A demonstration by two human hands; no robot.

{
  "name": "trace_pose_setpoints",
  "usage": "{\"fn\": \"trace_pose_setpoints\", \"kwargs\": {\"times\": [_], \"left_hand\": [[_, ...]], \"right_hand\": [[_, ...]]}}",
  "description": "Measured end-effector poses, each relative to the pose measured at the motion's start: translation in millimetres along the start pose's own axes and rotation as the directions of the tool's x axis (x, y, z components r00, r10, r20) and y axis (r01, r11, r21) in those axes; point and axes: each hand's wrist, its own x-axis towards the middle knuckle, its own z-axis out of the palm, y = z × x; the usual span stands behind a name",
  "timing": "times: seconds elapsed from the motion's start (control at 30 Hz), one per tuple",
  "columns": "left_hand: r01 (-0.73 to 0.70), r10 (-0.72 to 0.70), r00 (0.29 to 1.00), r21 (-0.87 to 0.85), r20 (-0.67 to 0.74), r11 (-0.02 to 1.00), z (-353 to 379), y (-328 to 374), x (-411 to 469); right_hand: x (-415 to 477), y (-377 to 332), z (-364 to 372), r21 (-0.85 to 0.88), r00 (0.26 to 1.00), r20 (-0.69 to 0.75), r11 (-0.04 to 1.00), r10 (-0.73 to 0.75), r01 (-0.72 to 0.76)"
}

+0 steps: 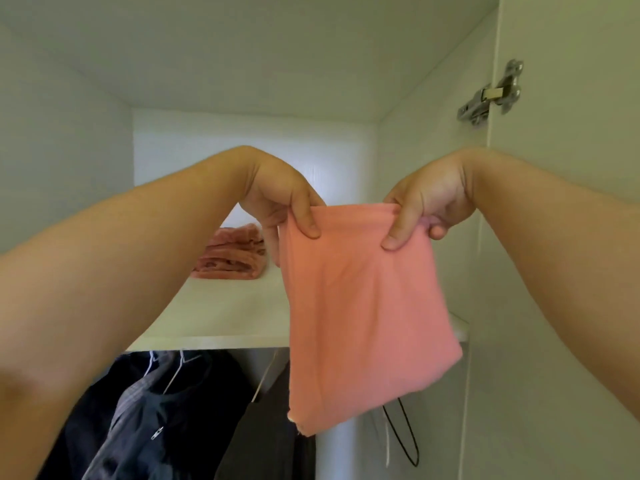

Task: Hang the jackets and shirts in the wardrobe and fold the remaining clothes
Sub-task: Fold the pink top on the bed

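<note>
Pink garment [363, 306], folded, head view: held up before the wardrobe shelf [214, 317], its lower end hanging free. Top corners are pinched, one by the left grip [277, 199], one by the right grip [431, 202], thumb and fingers closed on the cloth. Another folded pink cloth [232, 254] is stored at the shelf's back left; dark jackets [156, 410] are hung beneath. Risk noted: the fold is likely to be lost at set-down if the loose lower end is dragged over the shelf edge or one pinch is released early.
</note>
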Motion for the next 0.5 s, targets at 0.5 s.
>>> {"fn": "trace_pose_setpoints", "kwargs": {"times": [0.5], "left_hand": [[0.12, 0.654, 0.448, 0.766, -0.609, 0.632, -100, -18, 147]], "right_hand": [[142, 60, -50, -0.299, 0.326, -0.912, 0.947, -0.247, -0.117]]}}
